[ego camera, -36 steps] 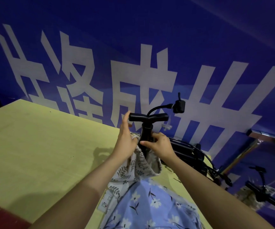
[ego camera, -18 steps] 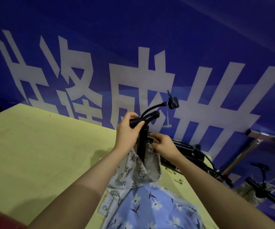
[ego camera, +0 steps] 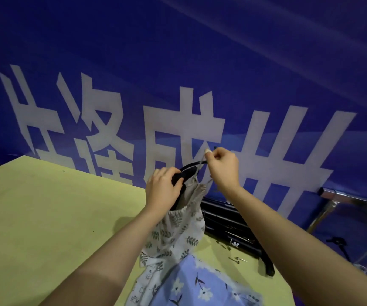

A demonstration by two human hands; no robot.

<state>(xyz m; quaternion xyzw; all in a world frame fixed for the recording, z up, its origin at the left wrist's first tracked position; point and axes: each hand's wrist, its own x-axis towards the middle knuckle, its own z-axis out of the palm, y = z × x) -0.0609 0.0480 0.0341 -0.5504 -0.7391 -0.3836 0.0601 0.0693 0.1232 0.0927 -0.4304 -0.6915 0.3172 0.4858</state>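
Note:
A cream garment with a leaf print (ego camera: 178, 228) hangs from a black hanger (ego camera: 190, 167) held above the yellow-green table (ego camera: 45, 217). My left hand (ego camera: 162, 191) grips the hanger's left arm, fingers curled round it. My right hand (ego camera: 222, 166) is raised higher and pinches the garment's thin shoulder strap (ego camera: 200, 166), pulling it up over the hanger's right arm. The hanger's hook is hidden behind my right hand.
A blue floral garment (ego camera: 200, 286) lies on the table's near edge. A stack of black hangers (ego camera: 228, 226) and several small metal clips (ego camera: 235, 259) lie at the right of the table. A blue banner with white characters (ego camera: 178, 85) hangs behind. A metal rack (ego camera: 341, 195) stands at right.
The hanger has sunk into the garment's top. My right hand left the garment's neck, rose, and now pinches the strap above the hanger. My left hand still grips the hanger's left arm.

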